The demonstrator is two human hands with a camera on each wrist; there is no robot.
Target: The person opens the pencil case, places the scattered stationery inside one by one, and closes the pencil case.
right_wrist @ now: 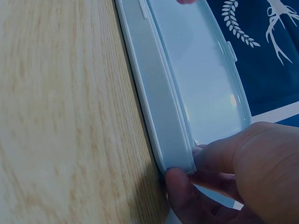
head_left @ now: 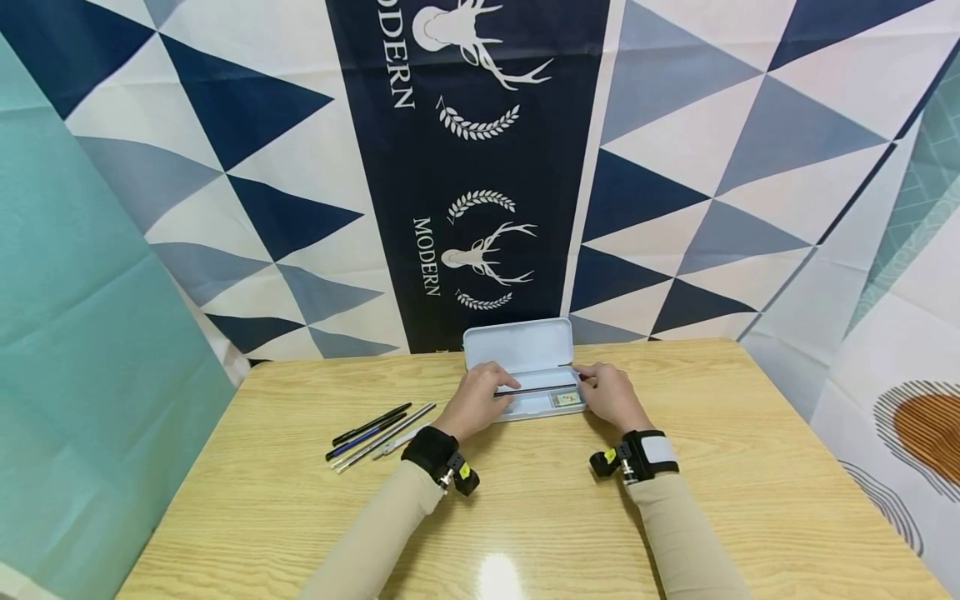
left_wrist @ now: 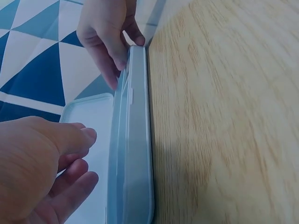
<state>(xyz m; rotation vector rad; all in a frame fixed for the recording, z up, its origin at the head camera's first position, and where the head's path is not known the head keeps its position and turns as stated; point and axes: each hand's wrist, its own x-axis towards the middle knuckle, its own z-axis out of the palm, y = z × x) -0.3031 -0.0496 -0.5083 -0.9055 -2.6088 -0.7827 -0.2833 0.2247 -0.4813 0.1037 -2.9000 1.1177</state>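
A pale blue pencil case point(head_left: 536, 406) lies open at the table's far middle, its lid point(head_left: 517, 343) standing up behind the tray. A thin dark pen point(head_left: 536, 389) lies lengthwise over the tray. My left hand point(head_left: 501, 390) pinches the pen's left end with curled fingers. My right hand point(head_left: 587, 383) holds the case's right end. In the right wrist view the thumb of my right hand point(right_wrist: 243, 172) presses the corner of the case wall point(right_wrist: 159, 102). The left wrist view shows my left hand point(left_wrist: 42, 172) curled over the tray beside the case wall point(left_wrist: 133, 154); the pen is hidden there.
Several pens and pencils point(head_left: 375, 433) lie loose on the wooden table point(head_left: 525, 517) left of my left arm. A small printed card point(head_left: 567, 399) sits in the tray's right end. Patterned cloth point(head_left: 675, 208) hangs behind the table.
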